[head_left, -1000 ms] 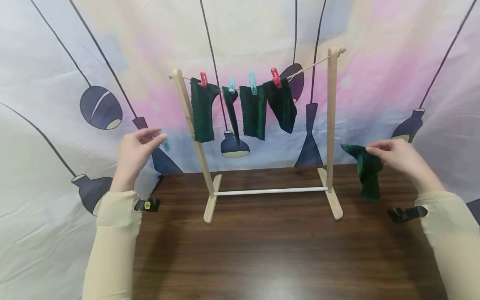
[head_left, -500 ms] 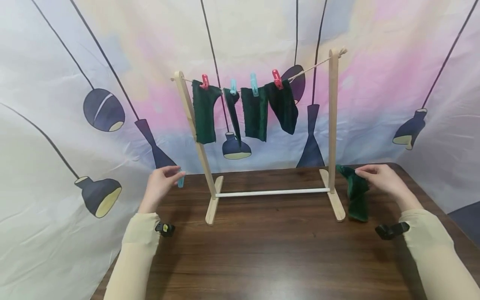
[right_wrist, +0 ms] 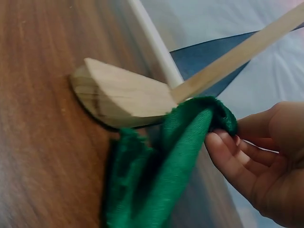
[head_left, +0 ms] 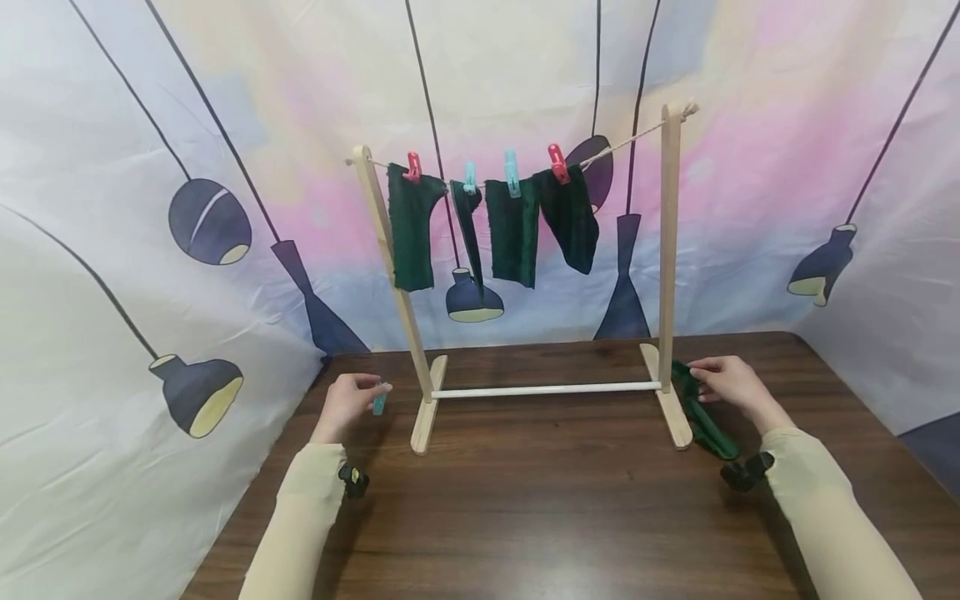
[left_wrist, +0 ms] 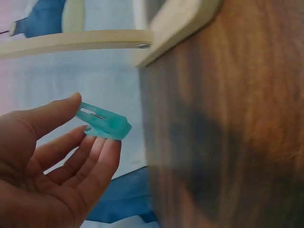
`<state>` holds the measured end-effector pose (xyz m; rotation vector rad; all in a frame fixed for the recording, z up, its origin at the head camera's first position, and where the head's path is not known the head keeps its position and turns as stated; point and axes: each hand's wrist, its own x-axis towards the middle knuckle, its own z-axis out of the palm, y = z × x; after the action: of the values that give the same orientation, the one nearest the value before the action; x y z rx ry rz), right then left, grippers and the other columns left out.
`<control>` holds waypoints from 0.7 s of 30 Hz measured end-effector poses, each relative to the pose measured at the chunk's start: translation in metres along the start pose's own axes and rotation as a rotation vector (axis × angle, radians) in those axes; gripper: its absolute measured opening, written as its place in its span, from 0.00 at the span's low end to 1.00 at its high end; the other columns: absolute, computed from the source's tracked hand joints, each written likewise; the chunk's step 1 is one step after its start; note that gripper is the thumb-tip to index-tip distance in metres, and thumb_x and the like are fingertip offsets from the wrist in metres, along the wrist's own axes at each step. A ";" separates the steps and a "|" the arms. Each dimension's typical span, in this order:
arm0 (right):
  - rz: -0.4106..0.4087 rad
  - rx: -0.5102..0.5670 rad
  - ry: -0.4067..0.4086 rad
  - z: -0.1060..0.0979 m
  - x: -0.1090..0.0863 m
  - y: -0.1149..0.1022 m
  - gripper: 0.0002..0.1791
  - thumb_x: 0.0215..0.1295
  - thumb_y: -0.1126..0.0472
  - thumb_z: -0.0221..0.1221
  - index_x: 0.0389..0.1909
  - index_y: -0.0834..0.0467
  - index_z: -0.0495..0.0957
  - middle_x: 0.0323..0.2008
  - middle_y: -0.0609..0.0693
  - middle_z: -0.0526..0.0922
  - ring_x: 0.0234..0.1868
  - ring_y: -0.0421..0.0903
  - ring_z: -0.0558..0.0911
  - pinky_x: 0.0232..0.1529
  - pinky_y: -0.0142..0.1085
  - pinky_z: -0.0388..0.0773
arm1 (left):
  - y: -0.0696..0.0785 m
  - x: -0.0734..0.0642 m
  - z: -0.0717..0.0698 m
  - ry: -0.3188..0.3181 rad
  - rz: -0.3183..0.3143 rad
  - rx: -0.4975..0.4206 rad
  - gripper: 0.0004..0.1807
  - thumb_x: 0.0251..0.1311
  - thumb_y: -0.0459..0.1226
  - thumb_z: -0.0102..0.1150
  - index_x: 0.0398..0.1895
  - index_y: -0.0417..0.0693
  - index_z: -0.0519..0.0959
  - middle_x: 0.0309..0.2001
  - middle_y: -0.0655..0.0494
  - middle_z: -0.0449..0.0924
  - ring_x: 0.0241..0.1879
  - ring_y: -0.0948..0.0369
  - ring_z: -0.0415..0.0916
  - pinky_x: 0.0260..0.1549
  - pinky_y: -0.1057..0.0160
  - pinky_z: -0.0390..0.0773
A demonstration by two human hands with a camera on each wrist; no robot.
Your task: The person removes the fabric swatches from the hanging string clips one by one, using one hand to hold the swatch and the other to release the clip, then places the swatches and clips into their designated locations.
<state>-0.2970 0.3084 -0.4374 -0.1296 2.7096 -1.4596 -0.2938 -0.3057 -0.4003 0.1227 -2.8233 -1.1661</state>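
Teal clip (left_wrist: 114, 127) pinched by left fingers (left_wrist: 105, 164) shows its spring (left_wrist: 98, 116) only in that wrist's view; right fingers (right_wrist: 228, 156) grip green cloth (right_wrist: 180, 147).

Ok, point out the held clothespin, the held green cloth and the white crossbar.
Held clothespin (left_wrist: 112, 125), left wrist view, middle of its body.
Held green cloth (right_wrist: 180, 159), right wrist view, fold near its middle.
White crossbar (head_left: 547, 390), head view, midway along its length.

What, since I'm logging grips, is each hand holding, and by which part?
Left hand: turquoise plastic clothespin, by its handle end. Right hand: folded green cloth, near its upper end.
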 end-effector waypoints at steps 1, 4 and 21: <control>0.001 -0.004 -0.002 0.002 0.001 0.002 0.23 0.79 0.66 0.48 0.62 0.82 0.66 0.44 0.70 0.79 0.32 0.45 0.81 0.34 0.38 0.85 | -0.003 0.000 0.003 -0.012 -0.014 -0.002 0.26 0.69 0.42 0.62 0.61 0.30 0.77 0.58 0.32 0.77 0.43 0.47 0.85 0.44 0.51 0.84; 0.008 -0.022 -0.006 0.008 0.003 0.007 0.22 0.78 0.67 0.48 0.62 0.81 0.67 0.48 0.74 0.77 0.33 0.47 0.82 0.35 0.38 0.85 | -0.011 0.002 0.012 -0.047 -0.050 -0.001 0.25 0.68 0.40 0.62 0.60 0.29 0.77 0.56 0.30 0.78 0.43 0.47 0.84 0.43 0.52 0.84; 0.003 -0.159 0.000 0.018 0.007 0.014 0.20 0.75 0.69 0.50 0.60 0.80 0.70 0.50 0.77 0.78 0.38 0.58 0.86 0.37 0.44 0.85 | -0.019 0.007 0.041 -0.098 -0.056 0.086 0.18 0.60 0.39 0.69 0.43 0.30 0.80 0.44 0.35 0.81 0.35 0.50 0.81 0.34 0.55 0.82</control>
<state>-0.3031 0.3007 -0.4592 -0.1333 2.8213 -1.2421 -0.3042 -0.2909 -0.4422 0.1563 -2.9746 -1.0910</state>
